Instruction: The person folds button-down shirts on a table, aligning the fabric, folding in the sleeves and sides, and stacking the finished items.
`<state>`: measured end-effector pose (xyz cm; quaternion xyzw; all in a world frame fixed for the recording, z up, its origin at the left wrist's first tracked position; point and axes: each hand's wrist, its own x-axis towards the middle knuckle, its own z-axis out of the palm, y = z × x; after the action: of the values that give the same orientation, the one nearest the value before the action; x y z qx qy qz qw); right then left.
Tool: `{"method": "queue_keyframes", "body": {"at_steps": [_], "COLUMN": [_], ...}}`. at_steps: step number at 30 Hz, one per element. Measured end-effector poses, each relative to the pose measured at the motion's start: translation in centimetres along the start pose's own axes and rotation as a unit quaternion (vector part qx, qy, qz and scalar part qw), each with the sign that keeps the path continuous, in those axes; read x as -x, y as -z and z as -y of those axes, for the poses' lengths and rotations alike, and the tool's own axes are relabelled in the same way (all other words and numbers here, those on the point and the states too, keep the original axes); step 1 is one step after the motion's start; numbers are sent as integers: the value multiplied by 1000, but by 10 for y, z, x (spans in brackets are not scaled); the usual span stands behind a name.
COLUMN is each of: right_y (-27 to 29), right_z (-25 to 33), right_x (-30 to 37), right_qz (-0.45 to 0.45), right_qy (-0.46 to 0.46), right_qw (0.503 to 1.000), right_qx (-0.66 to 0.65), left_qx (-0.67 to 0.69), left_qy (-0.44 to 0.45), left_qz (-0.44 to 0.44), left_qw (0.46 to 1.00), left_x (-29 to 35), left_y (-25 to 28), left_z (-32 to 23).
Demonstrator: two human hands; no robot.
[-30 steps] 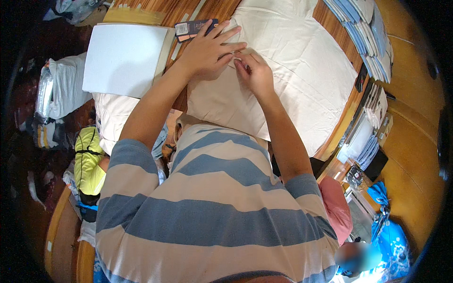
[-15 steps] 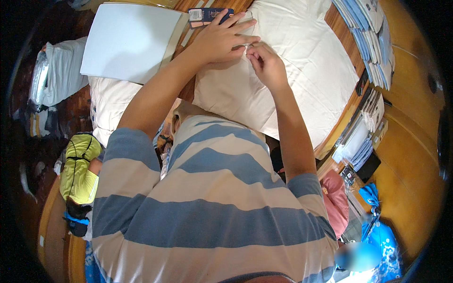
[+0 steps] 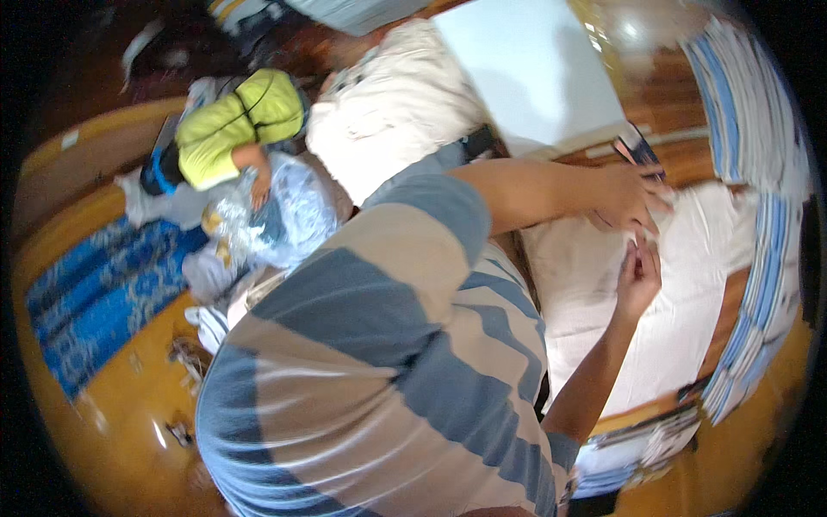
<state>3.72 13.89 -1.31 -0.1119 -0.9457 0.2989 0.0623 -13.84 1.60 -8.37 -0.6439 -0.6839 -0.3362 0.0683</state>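
Note:
A cream-coloured cloth item (image 3: pixel 594 310) lies spread on the wooden table at the right, under both of my hands. My left hand (image 3: pixel 622 200) is over its far edge, palm down, with fingers stretched apart and slightly blurred. Just nearer, my right hand (image 3: pixel 639 274) is closed in a pinch, its fingertips close to my left thumb. A tiny pale bit shows at the pinch, too small to name. Beyond my left fingers lies a dark printed card (image 3: pixel 637 151), partly covered by them.
A pale board or sheet stack (image 3: pixel 525 77) lies beyond my left arm. Folded blue-and-white garments (image 3: pixel 749 112) are piled at the right edge. More cream cloth (image 3: pixel 396 112) lies to the left, near a person in yellow (image 3: pixel 245 112) whose hand touches a clear plastic bag (image 3: pixel 293 215).
The view has swung left and turned, bringing the person in yellow and the plastic bag further in. My hands stay close together over the cream cloth.

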Motion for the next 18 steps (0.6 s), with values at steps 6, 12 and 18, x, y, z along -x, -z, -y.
{"method": "queue_keyframes", "body": {"at_steps": [6,12,18], "right_y": [3,8,17], "right_z": [0,-10,-8], "right_x": [-1,-10,-24], "right_qz": [-2,47,64], "right_qy": [-11,-155,-45], "right_qw": [999,983,989], "right_qx": [37,-86,-127], "left_qx": [-4,-31,20], "left_qy": [17,17,11], "left_qz": [19,38,-10], "left_qw": [1000,999,1000], "left_x": [-4,-4,-4], "left_y": [-3,3,-10], "left_z": [-1,0,5]}}
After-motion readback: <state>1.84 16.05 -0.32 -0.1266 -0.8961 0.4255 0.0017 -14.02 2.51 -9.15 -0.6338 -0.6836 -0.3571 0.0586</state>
